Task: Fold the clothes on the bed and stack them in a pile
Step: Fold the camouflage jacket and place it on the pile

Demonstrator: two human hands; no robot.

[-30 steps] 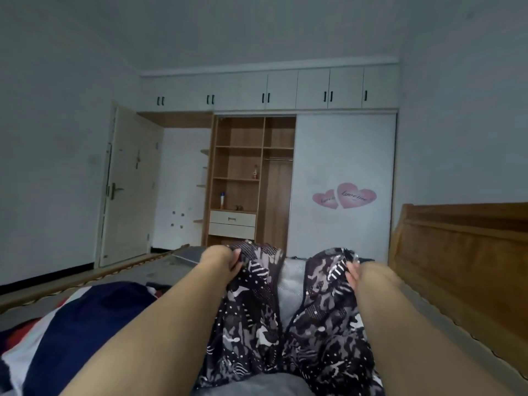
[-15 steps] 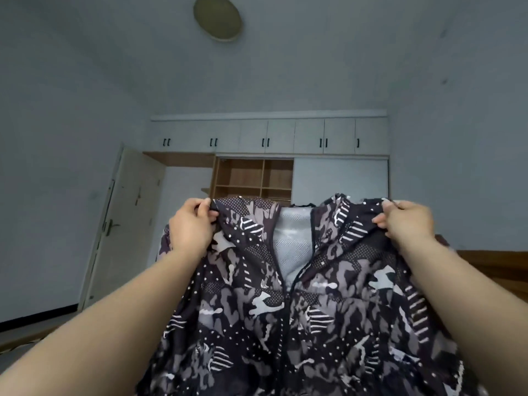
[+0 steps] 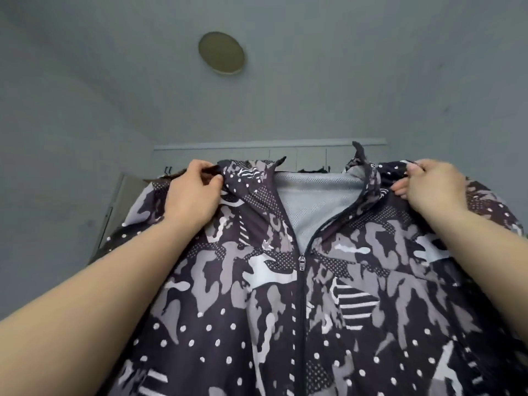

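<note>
Across the lower frame hangs a patterned jacket (image 3: 300,310), zipped partway, grey lining showing at the collar. Left hand (image 3: 191,195) pinches the left shoulder; right hand (image 3: 434,190) pinches the right. Step, judged: holding it up to straighten before folding. Next calls for laying it flat. Beyond, upper centre: ceiling light (image 3: 222,52).

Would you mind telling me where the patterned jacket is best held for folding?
At both shoulders, from above, as the left hand and right hand grip the jacket now: it hangs flat, front facing, zipper centred.
</note>
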